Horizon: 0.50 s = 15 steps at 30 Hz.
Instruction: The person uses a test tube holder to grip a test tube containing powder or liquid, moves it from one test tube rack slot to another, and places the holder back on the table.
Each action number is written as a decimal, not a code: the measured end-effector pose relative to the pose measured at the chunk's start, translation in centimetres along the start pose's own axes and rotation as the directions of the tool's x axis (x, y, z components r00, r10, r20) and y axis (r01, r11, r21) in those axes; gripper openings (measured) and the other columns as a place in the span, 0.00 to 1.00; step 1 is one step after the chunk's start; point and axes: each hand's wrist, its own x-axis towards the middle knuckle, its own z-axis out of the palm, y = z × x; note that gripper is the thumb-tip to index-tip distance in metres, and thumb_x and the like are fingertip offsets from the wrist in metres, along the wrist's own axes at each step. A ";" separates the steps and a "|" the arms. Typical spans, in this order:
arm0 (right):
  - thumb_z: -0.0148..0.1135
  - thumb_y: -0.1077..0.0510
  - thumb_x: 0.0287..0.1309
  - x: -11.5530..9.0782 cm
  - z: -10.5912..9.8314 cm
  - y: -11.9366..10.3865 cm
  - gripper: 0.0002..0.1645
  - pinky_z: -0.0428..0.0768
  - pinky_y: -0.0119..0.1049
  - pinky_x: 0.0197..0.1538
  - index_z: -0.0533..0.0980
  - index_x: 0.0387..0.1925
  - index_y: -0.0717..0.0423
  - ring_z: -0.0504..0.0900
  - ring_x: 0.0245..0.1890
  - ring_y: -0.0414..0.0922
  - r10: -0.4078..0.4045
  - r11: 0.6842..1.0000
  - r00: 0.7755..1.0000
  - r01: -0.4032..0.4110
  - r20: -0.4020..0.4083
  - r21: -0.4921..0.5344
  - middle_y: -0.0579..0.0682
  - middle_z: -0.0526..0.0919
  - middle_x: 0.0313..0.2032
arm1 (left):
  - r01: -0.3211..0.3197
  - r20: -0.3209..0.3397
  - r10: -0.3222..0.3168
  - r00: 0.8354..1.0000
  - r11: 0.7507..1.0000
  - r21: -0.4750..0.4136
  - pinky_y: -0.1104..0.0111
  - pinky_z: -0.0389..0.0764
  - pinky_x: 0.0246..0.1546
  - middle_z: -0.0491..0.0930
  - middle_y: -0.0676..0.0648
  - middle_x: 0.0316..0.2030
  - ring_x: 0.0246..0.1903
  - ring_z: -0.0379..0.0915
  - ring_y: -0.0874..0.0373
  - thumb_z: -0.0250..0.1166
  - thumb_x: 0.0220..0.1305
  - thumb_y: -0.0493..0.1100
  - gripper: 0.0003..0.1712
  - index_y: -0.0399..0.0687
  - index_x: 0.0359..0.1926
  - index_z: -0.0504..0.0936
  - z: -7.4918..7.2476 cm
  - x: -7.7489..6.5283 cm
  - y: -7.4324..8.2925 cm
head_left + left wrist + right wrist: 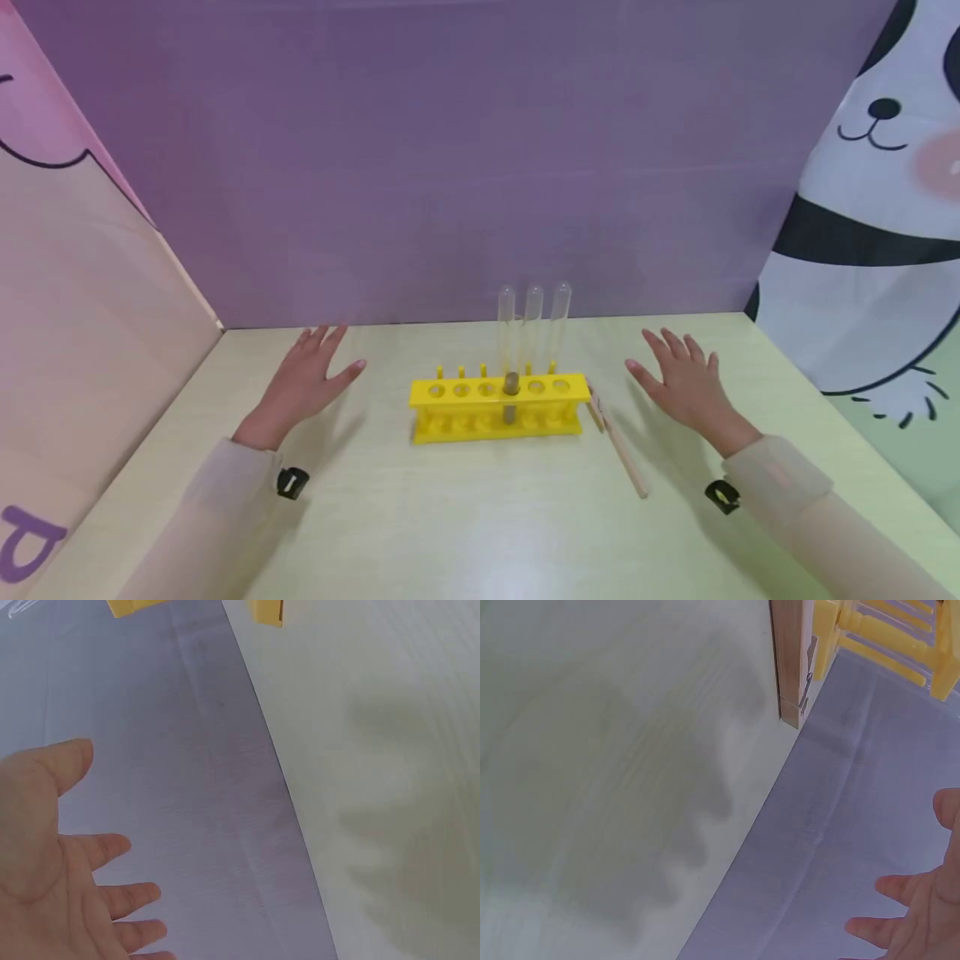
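A yellow test tube rack [498, 389] stands on the table between the two hands. Three clear test tubes [534, 310] rise at its back right, rounded ends up. A narrow grey piece [511, 383] sits upright in one of its holes. Just right of the rack lies a wooden test tube clamp [626, 458], also seen at the top of the right wrist view. To the left of the rack, the left hand [302, 382] hovers with fingers spread, holding nothing. The right hand [684, 382] is likewise spread and holds nothing, beside the clamp.
The pale wooden table [480, 517] ends at a purple backdrop [450, 167]. Printed panels flank it, with a panda [862, 308] on the right one. Both wrists carry a small black device [292, 482] on a strap. Shadows of the hands fall on the tabletop.
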 end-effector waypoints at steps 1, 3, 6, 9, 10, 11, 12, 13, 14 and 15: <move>0.40 0.35 0.67 0.0 0.1 0.0 0.42 0.43 0.77 0.56 0.54 0.69 0.61 0.48 0.63 0.75 0.000 1.000 1.000 0.000 0.001 -0.002 0.71 0.53 0.67 | -0.003 0.003 0.003 1.000 1.000 -0.008 0.41 0.41 0.65 0.44 0.26 0.69 0.68 0.35 0.30 0.48 0.68 0.64 0.46 0.35 0.71 0.48 0.1 0.0 0.0; 0.41 0.35 0.66 0.1 0.2 -0.1 0.42 0.43 0.77 0.56 0.55 0.69 0.61 0.48 0.63 0.74 -0.002 1.000 1.000 0.002 0.003 -0.004 0.71 0.53 0.67 | -0.002 0.013 0.003 1.000 1.000 -0.028 0.40 0.43 0.65 0.44 0.28 0.70 0.68 0.37 0.31 0.48 0.67 0.64 0.46 0.37 0.72 0.47 0.2 0.1 0.0; 0.42 0.35 0.66 0.1 0.5 -0.2 0.42 0.43 0.77 0.56 0.55 0.68 0.61 0.48 0.64 0.74 -0.006 1.000 1.000 0.007 0.011 -0.014 0.71 0.53 0.67 | -0.006 0.027 0.007 1.000 0.999 -0.049 0.40 0.45 0.64 0.44 0.30 0.71 0.68 0.39 0.33 0.48 0.67 0.65 0.47 0.39 0.72 0.47 0.6 0.1 0.0; 0.42 0.35 0.66 0.0 0.8 -0.3 0.42 0.43 0.76 0.56 0.56 0.68 0.61 0.48 0.64 0.74 -0.008 1.000 1.000 0.009 0.023 -0.020 0.70 0.53 0.67 | -0.017 0.044 0.021 0.999 0.998 -0.068 0.40 0.46 0.64 0.45 0.31 0.71 0.69 0.39 0.34 0.48 0.66 0.66 0.47 0.40 0.73 0.47 1.0 0.1 0.1; 0.43 0.35 0.66 0.0 0.8 -0.3 0.42 0.43 0.76 0.56 0.56 0.68 0.61 0.48 0.64 0.74 -0.009 1.000 1.000 0.010 0.028 -0.019 0.70 0.53 0.67 | -0.025 0.048 0.028 0.998 0.997 -0.072 0.39 0.47 0.64 0.45 0.31 0.71 0.69 0.40 0.34 0.48 0.66 0.66 0.47 0.40 0.73 0.48 1.1 0.0 0.2; 0.43 0.35 0.66 -0.1 0.9 -0.3 0.42 0.43 0.76 0.56 0.56 0.68 0.61 0.48 0.64 0.74 -0.010 1.000 0.999 0.011 0.033 -0.018 0.70 0.54 0.67 | -0.032 0.052 0.036 0.998 0.996 -0.079 0.39 0.47 0.64 0.45 0.31 0.71 0.69 0.39 0.34 0.49 0.66 0.66 0.47 0.41 0.73 0.48 1.2 0.0 0.3; 0.43 0.35 0.66 -0.2 1.0 -0.4 0.42 0.43 0.76 0.57 0.56 0.68 0.61 0.48 0.64 0.74 -0.011 1.000 0.999 0.011 0.037 -0.014 0.70 0.54 0.67 | -0.039 0.057 0.044 0.997 0.996 -0.082 0.39 0.47 0.64 0.45 0.31 0.71 0.69 0.39 0.34 0.49 0.66 0.66 0.46 0.41 0.73 0.48 1.3 0.0 0.3; 0.43 0.35 0.66 -0.2 1.0 -0.4 0.42 0.43 0.76 0.57 0.56 0.68 0.61 0.48 0.64 0.74 -0.012 1.000 0.999 0.012 0.039 -0.011 0.70 0.54 0.67 | -0.045 0.060 0.050 0.997 0.995 -0.087 0.39 0.47 0.63 0.46 0.31 0.71 0.69 0.39 0.34 0.49 0.66 0.65 0.46 0.42 0.73 0.48 1.4 -0.1 0.4; 0.44 0.35 0.66 -0.3 1.1 -0.5 0.42 0.43 0.76 0.57 0.57 0.68 0.61 0.48 0.64 0.74 -0.012 1.000 0.999 0.012 0.043 -0.006 0.70 0.54 0.67 | -0.050 0.063 0.056 0.996 0.994 -0.092 0.38 0.47 0.63 0.46 0.32 0.71 0.69 0.39 0.34 0.50 0.66 0.65 0.46 0.42 0.73 0.48 1.5 -0.1 0.4; 0.44 0.35 0.66 -0.3 1.1 -0.5 0.42 0.43 0.76 0.57 0.57 0.68 0.61 0.48 0.64 0.74 -0.013 1.000 0.999 0.014 0.044 -0.002 0.70 0.54 0.67 | -0.053 0.064 0.059 0.996 0.994 -0.095 0.39 0.48 0.63 0.46 0.32 0.71 0.69 0.40 0.35 0.50 0.66 0.65 0.46 0.43 0.73 0.47 1.6 -0.1 0.5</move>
